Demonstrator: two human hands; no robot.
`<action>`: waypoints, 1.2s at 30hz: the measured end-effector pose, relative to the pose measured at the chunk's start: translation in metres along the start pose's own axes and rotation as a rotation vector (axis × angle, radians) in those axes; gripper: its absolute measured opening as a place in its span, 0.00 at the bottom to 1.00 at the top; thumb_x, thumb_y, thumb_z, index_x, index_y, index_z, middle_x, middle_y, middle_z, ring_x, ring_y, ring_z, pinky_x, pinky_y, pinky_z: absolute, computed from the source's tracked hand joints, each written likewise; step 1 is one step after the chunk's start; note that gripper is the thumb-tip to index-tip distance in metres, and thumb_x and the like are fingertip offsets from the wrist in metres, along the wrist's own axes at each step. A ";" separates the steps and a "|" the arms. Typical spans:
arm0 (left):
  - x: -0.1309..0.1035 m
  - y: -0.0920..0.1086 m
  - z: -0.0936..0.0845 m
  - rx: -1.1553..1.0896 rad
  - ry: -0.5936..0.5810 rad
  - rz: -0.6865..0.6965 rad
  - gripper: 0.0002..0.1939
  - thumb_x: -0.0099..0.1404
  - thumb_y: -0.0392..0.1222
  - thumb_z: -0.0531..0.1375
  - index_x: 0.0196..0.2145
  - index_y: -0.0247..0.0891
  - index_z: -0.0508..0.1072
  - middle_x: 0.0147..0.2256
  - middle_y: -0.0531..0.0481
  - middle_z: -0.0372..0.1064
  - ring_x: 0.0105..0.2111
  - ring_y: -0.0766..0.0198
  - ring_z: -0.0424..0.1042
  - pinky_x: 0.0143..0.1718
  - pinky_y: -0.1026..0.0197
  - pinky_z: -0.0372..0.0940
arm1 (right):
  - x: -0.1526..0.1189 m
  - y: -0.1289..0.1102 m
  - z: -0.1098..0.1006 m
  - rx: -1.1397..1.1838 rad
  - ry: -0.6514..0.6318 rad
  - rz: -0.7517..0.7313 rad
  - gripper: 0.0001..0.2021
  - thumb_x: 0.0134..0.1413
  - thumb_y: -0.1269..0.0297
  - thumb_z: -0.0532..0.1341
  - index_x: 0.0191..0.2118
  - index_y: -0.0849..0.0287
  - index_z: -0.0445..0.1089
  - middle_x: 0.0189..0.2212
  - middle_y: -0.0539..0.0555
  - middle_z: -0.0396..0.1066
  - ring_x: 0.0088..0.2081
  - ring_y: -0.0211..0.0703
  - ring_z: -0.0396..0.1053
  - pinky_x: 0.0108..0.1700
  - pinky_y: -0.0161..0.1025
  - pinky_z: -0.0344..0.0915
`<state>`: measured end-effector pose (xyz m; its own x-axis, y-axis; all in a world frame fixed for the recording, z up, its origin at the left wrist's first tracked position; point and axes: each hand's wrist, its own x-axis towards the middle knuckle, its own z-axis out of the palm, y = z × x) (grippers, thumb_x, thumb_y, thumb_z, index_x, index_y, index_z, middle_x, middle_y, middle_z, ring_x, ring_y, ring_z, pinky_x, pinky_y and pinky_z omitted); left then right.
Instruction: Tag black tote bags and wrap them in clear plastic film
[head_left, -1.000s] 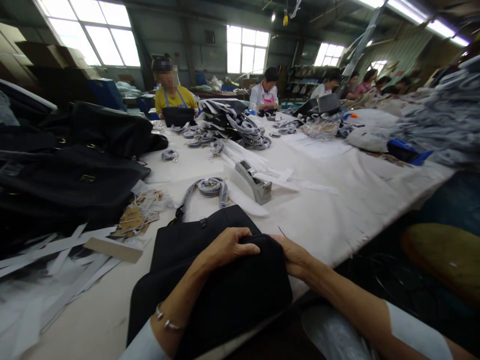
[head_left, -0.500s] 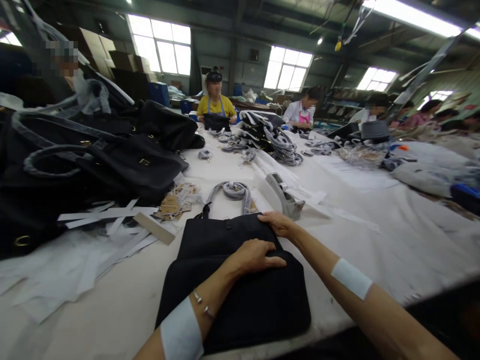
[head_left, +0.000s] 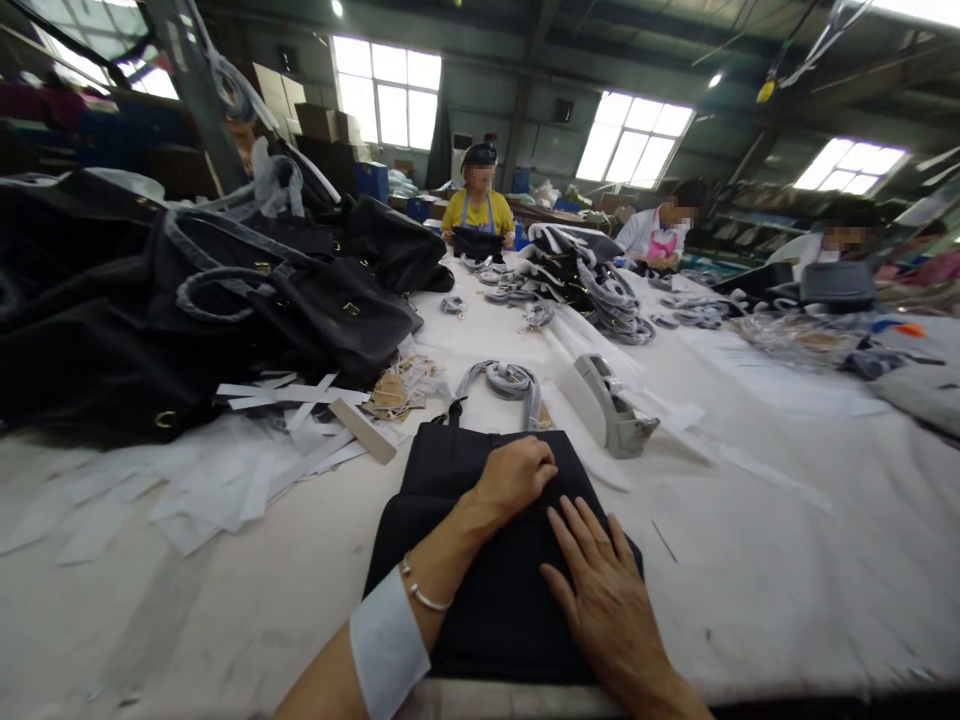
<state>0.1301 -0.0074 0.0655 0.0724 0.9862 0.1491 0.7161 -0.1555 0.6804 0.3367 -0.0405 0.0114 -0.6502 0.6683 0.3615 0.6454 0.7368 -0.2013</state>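
A flat black bag [head_left: 480,610] lies before me near the table's front edge, its upper section forming a step below the top edge. My left hand [head_left: 517,478], closed with its fingers curled in, presses on the upper section; the fingertips are partly hidden. Spread flat on the bag's right side is my right hand [head_left: 604,575], its fingers apart and holding nothing. A grey wrapped strap [head_left: 514,380] lies coiled just beyond the bag's top edge. To the right of the strap stands a grey tape dispenser [head_left: 615,405].
Black bags with wrapped handles [head_left: 300,310] are heaped at left. White paper strips [head_left: 217,470] and brown tags [head_left: 397,390] lie in front of them. Farther back is a stack of black pieces and straps [head_left: 592,280]. Across the table [head_left: 750,560] a person in yellow [head_left: 480,212] sits among others.
My right hand has come from the bag's upper right corner down onto its right side, laid flat. My left hand has moved up the bag and curled. The view has turned left.
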 end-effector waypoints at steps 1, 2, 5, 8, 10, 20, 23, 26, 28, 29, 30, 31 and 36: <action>-0.007 -0.003 -0.011 0.040 0.096 -0.048 0.10 0.66 0.41 0.54 0.41 0.38 0.72 0.44 0.44 0.71 0.46 0.56 0.69 0.51 0.55 0.61 | -0.003 -0.002 0.006 -0.057 0.014 -0.035 0.27 0.60 0.56 0.57 0.64 0.51 0.57 0.63 0.55 0.57 0.65 0.58 0.51 0.65 0.61 0.40; -0.016 -0.009 -0.021 0.091 0.227 -0.108 0.10 0.66 0.40 0.53 0.43 0.38 0.71 0.46 0.42 0.70 0.49 0.55 0.67 0.55 0.53 0.58 | -0.004 -0.003 0.009 -0.093 0.023 -0.053 0.27 0.61 0.57 0.56 0.64 0.52 0.56 0.64 0.55 0.56 0.65 0.57 0.51 0.65 0.60 0.40; -0.059 -0.034 -0.044 0.165 0.500 -0.292 0.16 0.63 0.41 0.55 0.49 0.37 0.67 0.52 0.40 0.66 0.56 0.51 0.62 0.60 0.49 0.54 | 0.000 -0.002 0.011 -0.126 0.031 -0.059 0.27 0.62 0.56 0.55 0.65 0.53 0.55 0.64 0.55 0.55 0.65 0.56 0.50 0.65 0.58 0.40; -0.107 -0.062 -0.055 -0.060 0.429 -0.513 0.24 0.61 0.50 0.56 0.51 0.34 0.65 0.52 0.37 0.67 0.53 0.49 0.67 0.56 0.48 0.60 | 0.008 -0.002 0.004 -0.088 -0.005 -0.046 0.26 0.62 0.56 0.55 0.64 0.53 0.57 0.63 0.55 0.58 0.64 0.56 0.53 0.65 0.56 0.42; -0.131 -0.076 -0.058 -0.190 0.420 -0.625 0.30 0.58 0.57 0.58 0.51 0.35 0.64 0.50 0.38 0.69 0.50 0.48 0.70 0.53 0.48 0.63 | 0.016 -0.004 -0.001 -0.029 -0.036 -0.020 0.25 0.60 0.56 0.57 0.62 0.52 0.60 0.60 0.55 0.62 0.61 0.56 0.58 0.63 0.55 0.47; -0.129 -0.050 -0.078 -0.600 0.334 -0.722 0.34 0.45 0.58 0.69 0.46 0.38 0.68 0.41 0.43 0.76 0.43 0.49 0.75 0.44 0.52 0.71 | 0.038 0.006 0.007 0.052 0.147 0.334 0.25 0.57 0.55 0.59 0.58 0.60 0.64 0.61 0.63 0.59 0.62 0.57 0.55 0.60 0.54 0.55; -0.125 -0.041 -0.074 -0.802 0.319 -0.752 0.41 0.48 0.52 0.70 0.57 0.45 0.60 0.44 0.46 0.75 0.41 0.52 0.76 0.43 0.53 0.72 | 0.041 0.008 0.004 0.068 0.049 0.371 0.22 0.57 0.54 0.59 0.55 0.58 0.68 0.60 0.62 0.62 0.59 0.57 0.59 0.57 0.53 0.58; -0.123 -0.044 -0.067 -0.935 0.244 -0.750 0.45 0.49 0.50 0.70 0.61 0.46 0.55 0.45 0.46 0.75 0.41 0.53 0.77 0.43 0.53 0.73 | 0.048 0.012 -0.004 0.072 -0.026 0.327 0.22 0.56 0.51 0.59 0.53 0.56 0.70 0.58 0.61 0.63 0.58 0.58 0.60 0.56 0.53 0.58; -0.122 -0.054 -0.063 -0.980 0.205 -0.744 0.46 0.49 0.50 0.70 0.62 0.46 0.53 0.46 0.45 0.74 0.40 0.51 0.77 0.42 0.50 0.73 | 0.052 0.013 -0.007 0.078 -0.044 0.304 0.22 0.57 0.50 0.59 0.52 0.55 0.70 0.58 0.60 0.64 0.58 0.57 0.60 0.56 0.52 0.58; -0.121 -0.059 -0.062 -0.967 0.198 -0.742 0.46 0.50 0.51 0.69 0.62 0.46 0.53 0.46 0.44 0.74 0.41 0.49 0.77 0.41 0.49 0.73 | 0.053 0.013 -0.007 0.076 -0.047 0.297 0.21 0.57 0.50 0.59 0.52 0.55 0.70 0.58 0.60 0.64 0.58 0.57 0.60 0.56 0.52 0.59; -0.121 -0.064 -0.063 -0.914 0.201 -0.733 0.44 0.52 0.52 0.68 0.62 0.45 0.54 0.47 0.43 0.74 0.42 0.48 0.76 0.42 0.48 0.73 | 0.053 0.013 -0.007 0.069 -0.046 0.290 0.21 0.57 0.50 0.58 0.52 0.55 0.70 0.58 0.59 0.64 0.57 0.57 0.60 0.55 0.52 0.59; -0.120 -0.068 -0.064 -0.811 0.208 -0.716 0.42 0.53 0.53 0.66 0.61 0.44 0.55 0.49 0.41 0.73 0.45 0.47 0.75 0.44 0.47 0.71 | 0.053 0.012 -0.006 0.054 -0.041 0.284 0.21 0.57 0.51 0.58 0.52 0.55 0.70 0.58 0.59 0.64 0.57 0.57 0.60 0.55 0.52 0.59; -0.110 -0.056 -0.069 0.201 0.343 -0.433 0.32 0.60 0.49 0.60 0.60 0.39 0.60 0.61 0.38 0.58 0.60 0.41 0.58 0.59 0.41 0.56 | 0.048 0.006 0.004 -0.046 0.008 0.272 0.21 0.58 0.53 0.58 0.54 0.55 0.68 0.59 0.59 0.63 0.57 0.60 0.59 0.55 0.56 0.57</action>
<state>0.0342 -0.1110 0.0599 -0.4606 0.8774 0.1341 0.7507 0.3045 0.5863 0.3074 -0.0038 0.0235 -0.4473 0.8401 0.3068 0.8134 0.5247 -0.2510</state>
